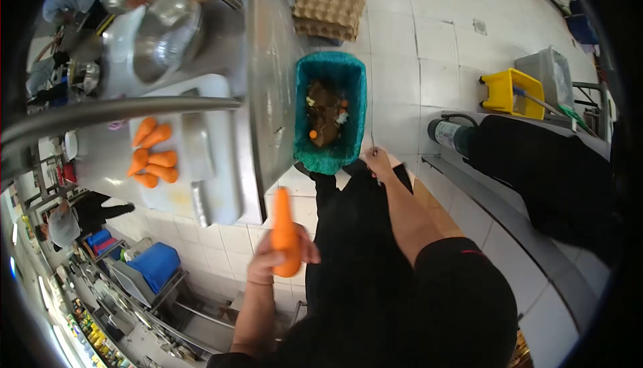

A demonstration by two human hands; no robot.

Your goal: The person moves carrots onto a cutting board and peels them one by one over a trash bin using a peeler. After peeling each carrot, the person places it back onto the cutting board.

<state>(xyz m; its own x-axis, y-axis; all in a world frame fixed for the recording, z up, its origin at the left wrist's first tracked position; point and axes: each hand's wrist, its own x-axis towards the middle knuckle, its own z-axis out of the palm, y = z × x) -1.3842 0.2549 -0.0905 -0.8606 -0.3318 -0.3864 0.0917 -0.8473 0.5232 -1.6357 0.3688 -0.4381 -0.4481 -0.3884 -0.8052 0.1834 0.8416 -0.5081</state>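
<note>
My left hand (264,259) is closed around a large orange carrot (286,234), its narrow end pointing up and away from me. My right hand (380,164) grips a thin metal tool (374,145) by the near side of the bin; its exact kind is too small to tell. Between and beyond my hands stands a bin with a teal liner (300,110), with brown scraps and orange bits inside. To the left, several carrots (161,158) lie on a white cutting board (224,167). A broad knife (198,147) rests on the board beside them.
A steel table (258,100) with a metal rail (120,108) above it stands at left, bearing a large metal bowl (164,43). Egg trays (331,0) are stacked beyond the bin. A yellow mop bucket (512,93) and a dark gas cylinder (450,135) are at right. Other people are at far left.
</note>
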